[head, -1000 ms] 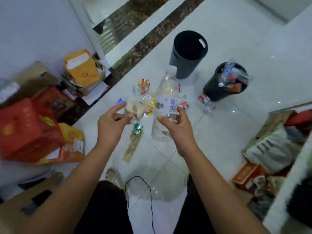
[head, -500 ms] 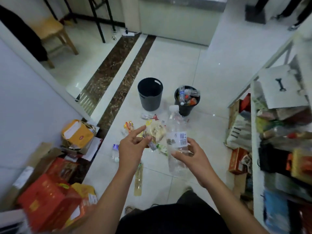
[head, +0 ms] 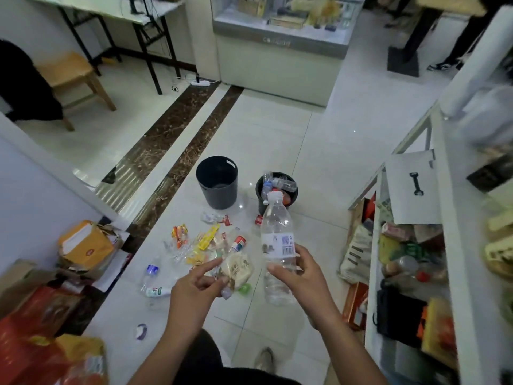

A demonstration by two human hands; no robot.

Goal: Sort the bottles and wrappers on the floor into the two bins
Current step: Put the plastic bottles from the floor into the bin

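Head view: right hand (head: 302,276) curled round lower body of clear bottle (head: 277,245), upright, cap up. Left hand (head: 194,290) pinches beige wrapper (head: 238,269), just left of bottle. Loose wrappers (head: 205,240) on floor beyond hands; left bin (head: 217,187) and right bin (head: 261,195) farther off.

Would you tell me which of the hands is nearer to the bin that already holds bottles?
Right. The right hand, gripping a clear bottle, is nearly in line with the bin, on its near side; the left hand, pinching a wrapper, is further off to its left.
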